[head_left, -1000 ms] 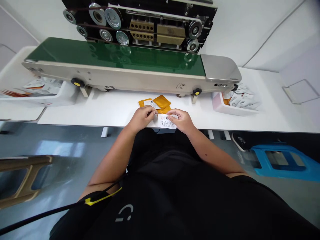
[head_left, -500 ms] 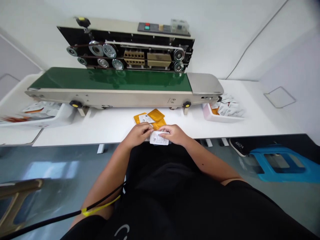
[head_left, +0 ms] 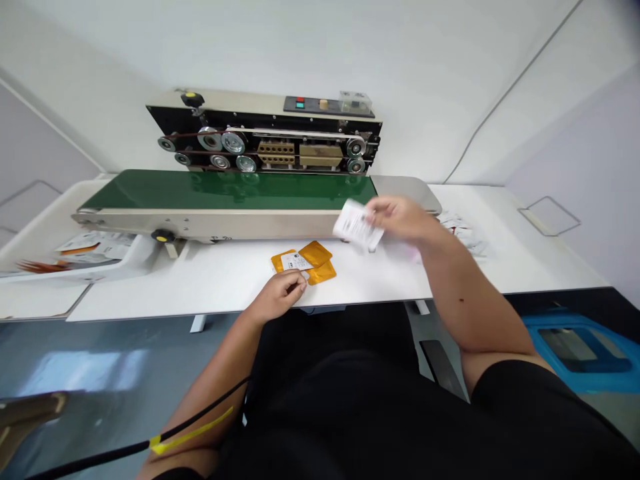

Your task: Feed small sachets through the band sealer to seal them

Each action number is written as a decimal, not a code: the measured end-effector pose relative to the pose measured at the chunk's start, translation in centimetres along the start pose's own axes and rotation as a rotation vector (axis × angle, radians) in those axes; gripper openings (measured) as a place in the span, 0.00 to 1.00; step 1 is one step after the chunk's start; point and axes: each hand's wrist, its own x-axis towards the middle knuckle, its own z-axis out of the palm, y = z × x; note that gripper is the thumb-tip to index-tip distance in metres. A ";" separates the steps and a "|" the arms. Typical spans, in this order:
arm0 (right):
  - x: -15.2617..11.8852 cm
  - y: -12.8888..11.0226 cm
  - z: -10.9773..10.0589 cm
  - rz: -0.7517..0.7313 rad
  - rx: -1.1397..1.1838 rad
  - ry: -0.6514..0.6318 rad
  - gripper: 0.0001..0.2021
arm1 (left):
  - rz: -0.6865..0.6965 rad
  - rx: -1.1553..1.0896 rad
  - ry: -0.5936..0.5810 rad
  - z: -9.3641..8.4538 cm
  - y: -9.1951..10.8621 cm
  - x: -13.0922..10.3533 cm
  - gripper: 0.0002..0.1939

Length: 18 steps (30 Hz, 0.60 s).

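Observation:
A white printed sachet, blurred by motion, is pinched by one edge in my right hand. My right arm reaches forward and holds it over the front edge of the conveyor. Loosely curled at the table's front edge, my left hand shows nothing between its fingers. Just beyond its knuckles lie several orange sachets in a small overlapping pile. One sachet with a white label shows among them.
Behind the pile stands a band sealing machine with a green conveyor belt. A white bin of packets is at left. More white sachets sit at right, partly behind my forearm. A blue stool stands at right below the table.
My right hand has left my left hand and lifted the white sachet forward and right. My left hand stays by the orange pile, curled. The view has tilted up slightly.

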 end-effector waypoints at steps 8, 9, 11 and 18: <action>8.2 2.2 -8.7 0.264 0.341 0.620 0.07 | -0.023 0.011 0.017 0.2 0.2 0.1 0.14; 8.7 2.4 -8.7 0.291 0.370 0.599 0.08 | -0.022 0.009 0.021 0.2 0.1 0.1 0.14; 9.5 2.4 -8.4 0.320 0.419 0.561 0.11 | -0.022 0.006 0.025 0.3 0.0 0.1 0.14; 12.2 1.6 -5.2 0.339 0.543 0.405 0.11 | -0.030 0.014 -0.006 0.2 0.1 0.1 0.13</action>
